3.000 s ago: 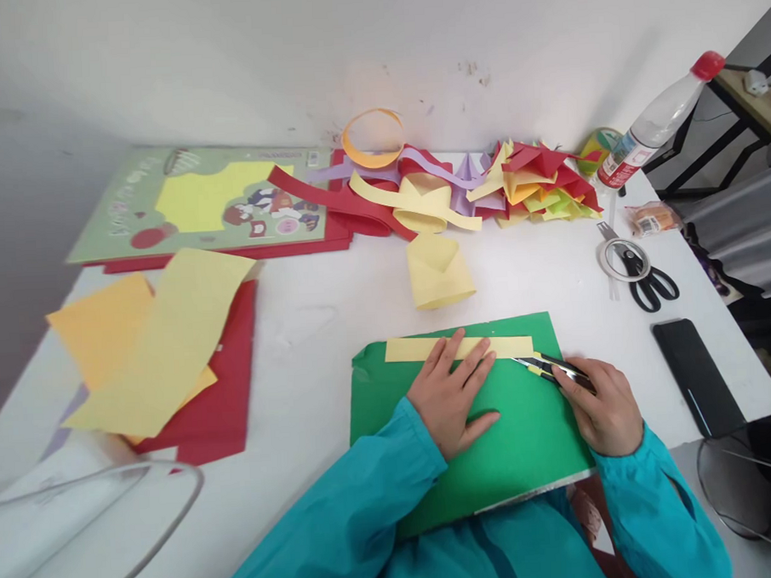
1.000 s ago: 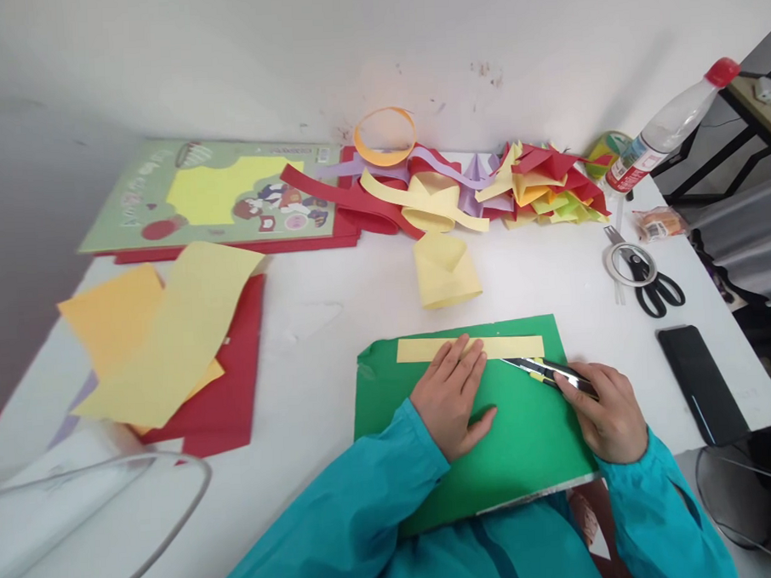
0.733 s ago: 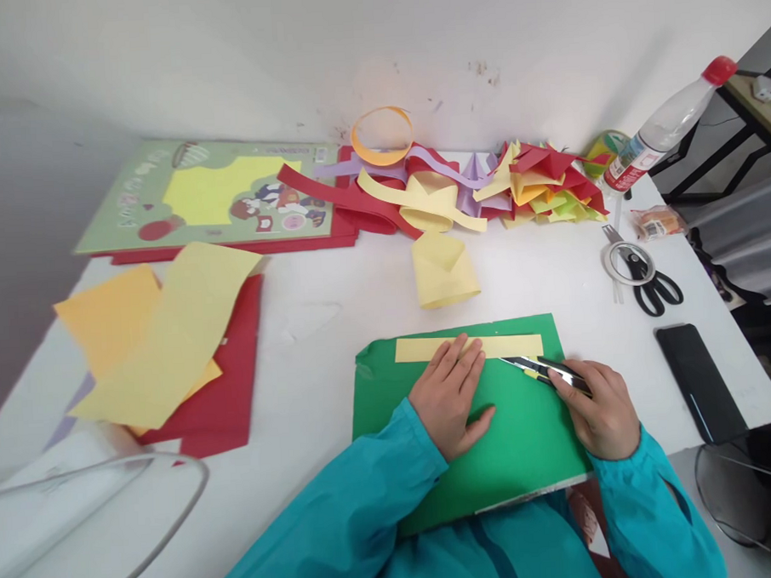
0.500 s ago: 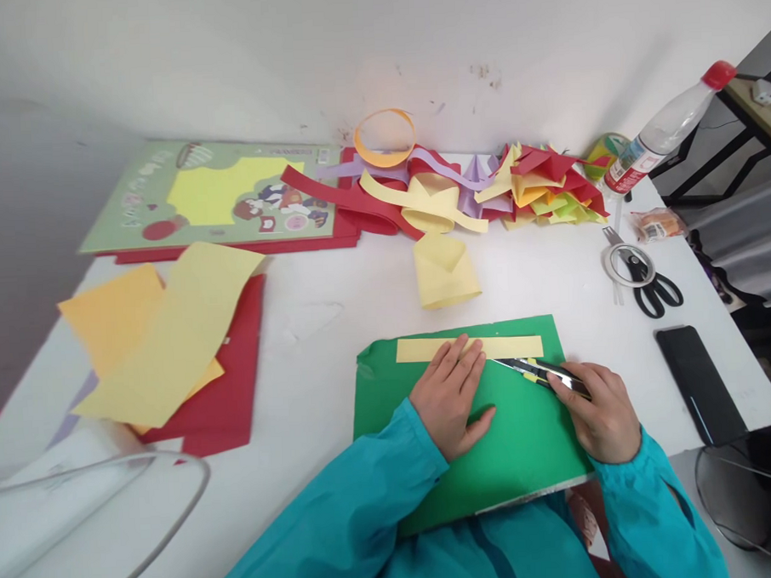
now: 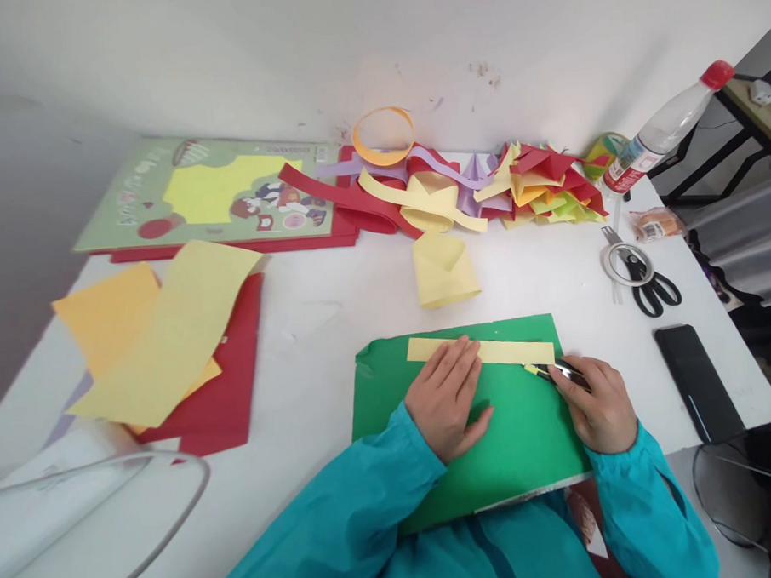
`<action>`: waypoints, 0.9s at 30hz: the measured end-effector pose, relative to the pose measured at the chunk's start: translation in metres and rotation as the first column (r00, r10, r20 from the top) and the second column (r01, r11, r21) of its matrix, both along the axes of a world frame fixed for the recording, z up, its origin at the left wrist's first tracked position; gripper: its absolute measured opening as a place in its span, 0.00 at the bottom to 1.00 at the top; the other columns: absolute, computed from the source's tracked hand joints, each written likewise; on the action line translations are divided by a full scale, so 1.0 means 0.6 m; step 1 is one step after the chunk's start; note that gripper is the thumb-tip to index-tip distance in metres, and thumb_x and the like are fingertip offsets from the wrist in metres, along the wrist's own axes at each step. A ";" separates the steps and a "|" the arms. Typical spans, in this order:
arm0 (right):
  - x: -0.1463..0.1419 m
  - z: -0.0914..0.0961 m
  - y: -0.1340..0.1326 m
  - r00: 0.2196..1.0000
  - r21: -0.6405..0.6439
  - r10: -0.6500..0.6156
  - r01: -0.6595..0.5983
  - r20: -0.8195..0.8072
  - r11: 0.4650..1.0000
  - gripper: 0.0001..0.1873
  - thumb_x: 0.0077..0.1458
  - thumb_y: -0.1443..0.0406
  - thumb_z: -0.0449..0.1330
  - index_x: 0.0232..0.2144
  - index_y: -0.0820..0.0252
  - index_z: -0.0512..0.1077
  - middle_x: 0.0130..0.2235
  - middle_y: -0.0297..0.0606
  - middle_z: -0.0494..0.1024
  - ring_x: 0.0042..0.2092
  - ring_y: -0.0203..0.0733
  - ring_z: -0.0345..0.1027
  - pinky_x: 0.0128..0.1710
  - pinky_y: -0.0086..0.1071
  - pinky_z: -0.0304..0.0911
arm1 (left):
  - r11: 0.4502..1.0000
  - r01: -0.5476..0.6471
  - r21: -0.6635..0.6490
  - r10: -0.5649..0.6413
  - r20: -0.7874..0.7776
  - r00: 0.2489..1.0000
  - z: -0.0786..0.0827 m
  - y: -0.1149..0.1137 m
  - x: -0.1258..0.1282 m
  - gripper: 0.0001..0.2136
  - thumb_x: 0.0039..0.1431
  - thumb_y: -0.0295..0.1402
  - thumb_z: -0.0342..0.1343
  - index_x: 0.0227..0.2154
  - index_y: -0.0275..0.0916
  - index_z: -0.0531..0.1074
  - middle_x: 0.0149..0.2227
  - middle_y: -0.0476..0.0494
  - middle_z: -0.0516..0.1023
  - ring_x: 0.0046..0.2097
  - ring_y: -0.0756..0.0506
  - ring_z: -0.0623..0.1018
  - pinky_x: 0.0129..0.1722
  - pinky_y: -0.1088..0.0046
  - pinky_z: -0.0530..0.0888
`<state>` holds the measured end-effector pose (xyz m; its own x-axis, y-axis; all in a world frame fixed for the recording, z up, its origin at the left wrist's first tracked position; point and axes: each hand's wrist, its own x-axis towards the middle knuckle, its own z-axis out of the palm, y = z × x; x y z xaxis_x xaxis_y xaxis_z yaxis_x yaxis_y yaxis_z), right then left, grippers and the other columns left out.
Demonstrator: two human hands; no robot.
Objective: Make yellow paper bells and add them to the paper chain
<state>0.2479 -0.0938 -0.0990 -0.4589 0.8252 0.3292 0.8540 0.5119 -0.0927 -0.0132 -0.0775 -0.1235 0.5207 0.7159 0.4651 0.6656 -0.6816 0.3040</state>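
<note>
A pale yellow paper strip lies near the top of a green board. My left hand rests flat on the strip's left part, fingers stretched out together and thumb apart. In my right hand is a utility knife, held near the board's right edge. The knife's front end reaches the strip's lower right edge; I cannot see the blade clearly. Just beyond the board stands a folded pale yellow paper piece like an open pouch.
Yellow and orange paper sheets lie over red paper at left. Paper loops and strips line the wall beside a folded paper heap. At right are a bottle, scissors, a tape roll and a phone.
The strip has shifted right and tilted, its right end now lower. The knife has drawn back to the right along its lower edge. My left hand stays nearly in place.
</note>
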 end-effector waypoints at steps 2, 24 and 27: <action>-0.002 0.000 -0.001 1.000 0.000 -0.010 0.010 0.005 1.000 0.22 0.53 0.75 0.52 0.49 0.55 0.70 0.47 0.47 0.70 0.48 0.49 0.61 0.43 0.42 0.60 | 1.000 -0.030 -0.003 0.030 -0.008 1.000 -0.002 -0.002 -0.003 0.25 0.52 0.37 0.53 0.51 0.26 0.64 0.54 0.25 0.68 0.62 0.32 0.57 0.57 0.48 0.61; 0.000 0.008 -0.018 1.000 -0.026 0.030 -0.030 0.006 0.999 0.23 0.53 0.75 0.52 0.50 0.55 0.68 0.47 0.48 0.69 0.47 0.50 0.61 0.43 0.44 0.61 | 0.996 -0.049 -0.077 0.047 -0.027 0.999 -0.005 -0.005 -0.003 0.26 0.53 0.38 0.51 0.54 0.28 0.63 0.56 0.30 0.66 0.62 0.32 0.56 0.57 0.49 0.61; -0.009 0.005 -0.017 1.000 -0.010 0.016 -0.016 -0.002 1.000 0.22 0.54 0.74 0.52 0.50 0.55 0.68 0.47 0.47 0.69 0.47 0.50 0.61 0.42 0.44 0.62 | 0.997 -0.049 -0.067 0.047 -0.026 0.999 -0.006 -0.004 -0.003 0.26 0.53 0.38 0.51 0.53 0.28 0.63 0.56 0.30 0.67 0.62 0.32 0.57 0.57 0.49 0.61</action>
